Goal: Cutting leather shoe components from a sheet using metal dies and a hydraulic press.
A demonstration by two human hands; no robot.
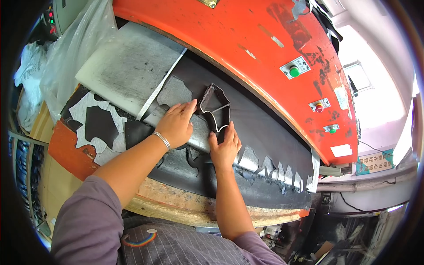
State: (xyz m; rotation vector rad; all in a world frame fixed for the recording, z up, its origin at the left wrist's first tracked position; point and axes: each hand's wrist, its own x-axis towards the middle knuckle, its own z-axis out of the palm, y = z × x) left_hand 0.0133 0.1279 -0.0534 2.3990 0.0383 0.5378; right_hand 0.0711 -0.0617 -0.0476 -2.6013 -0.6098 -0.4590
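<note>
A dark metal cutting die [215, 112], an angular outline with a crossbar inside, stands on a black sheet of leather-like material [260, 128]. My left hand [176, 125], with a silver bangle at the wrist, lies with its fingers stretched out beside the die's left edge; the fingertips are at or very near it. The thumb and fingers of my right hand [225, 148] close around the die's near end. Left of the die, a cut-out in the sheet bares a grey surface [174, 92]. The sheet's near edge is ragged, over a silvery strip.
An orange-red press [247, 39] with green and red buttons rises beyond the sheet. To the left are a whitish cutting board [128, 57], scraps with cut-outs [95, 121] and clear plastic [75, 53]. A worn wooden edge [190, 205] runs along the near side.
</note>
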